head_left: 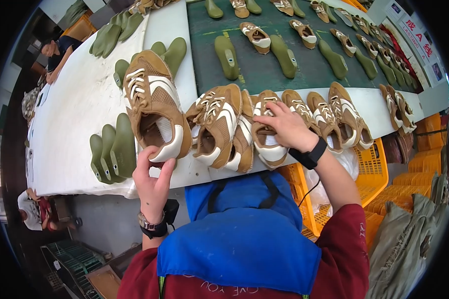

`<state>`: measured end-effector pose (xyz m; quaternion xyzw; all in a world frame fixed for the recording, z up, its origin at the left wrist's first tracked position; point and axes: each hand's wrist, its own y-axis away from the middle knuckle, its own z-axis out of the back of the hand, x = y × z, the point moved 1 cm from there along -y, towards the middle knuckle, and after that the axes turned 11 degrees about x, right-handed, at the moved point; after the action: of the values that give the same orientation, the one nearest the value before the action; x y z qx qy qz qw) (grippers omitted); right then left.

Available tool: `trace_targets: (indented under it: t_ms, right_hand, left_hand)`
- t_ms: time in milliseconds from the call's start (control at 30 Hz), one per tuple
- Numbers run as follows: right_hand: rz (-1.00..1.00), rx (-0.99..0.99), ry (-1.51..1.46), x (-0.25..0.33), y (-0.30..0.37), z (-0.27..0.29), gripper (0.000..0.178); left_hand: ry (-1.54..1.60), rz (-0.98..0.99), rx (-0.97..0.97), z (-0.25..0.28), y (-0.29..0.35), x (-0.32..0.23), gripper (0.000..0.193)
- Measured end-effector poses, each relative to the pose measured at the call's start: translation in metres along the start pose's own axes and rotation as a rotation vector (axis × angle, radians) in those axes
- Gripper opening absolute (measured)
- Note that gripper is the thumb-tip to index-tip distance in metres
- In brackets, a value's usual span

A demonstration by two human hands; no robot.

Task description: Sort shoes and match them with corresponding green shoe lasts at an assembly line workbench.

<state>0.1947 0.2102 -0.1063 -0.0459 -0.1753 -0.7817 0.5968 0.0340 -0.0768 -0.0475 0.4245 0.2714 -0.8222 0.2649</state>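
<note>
Tan lace-up sneaker (pixel 157 102), white-striped, white-laced and white-heeled, is at the near edge of the white table (pixel 70 144), left hand (pixel 154 187) pinching its heel; rightward, right hand (pixel 288 128), fingers parted, touches a matching sneaker (pixel 270 154).

- From here I count over a dozen brown-and-white sneakers (pixel 157 99); overlap stops me getting an exact number
- Over a dozen green shoe lasts (pixel 122 149), three clustered at the near left of the surface (pixel 60 134)
- I see two other people (pixel 60 52)
- One blue apron (pixel 239 249)
</note>
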Motion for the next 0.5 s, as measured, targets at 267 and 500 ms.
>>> trace_targets:
  t_ms: [267, 500]
  right_hand:
    - [0.019, 0.134, 0.138, -0.019, 0.017, 0.011, 0.061]
    - [0.332, -0.05, 0.153, 0.027, 0.009, 0.025, 0.061]
  left_hand:
    - [-0.033, -0.011, -0.018, 0.006, 0.004, 0.004, 0.03]
    - [-0.058, -0.011, -0.032, 0.013, 0.011, 0.007, 0.03]
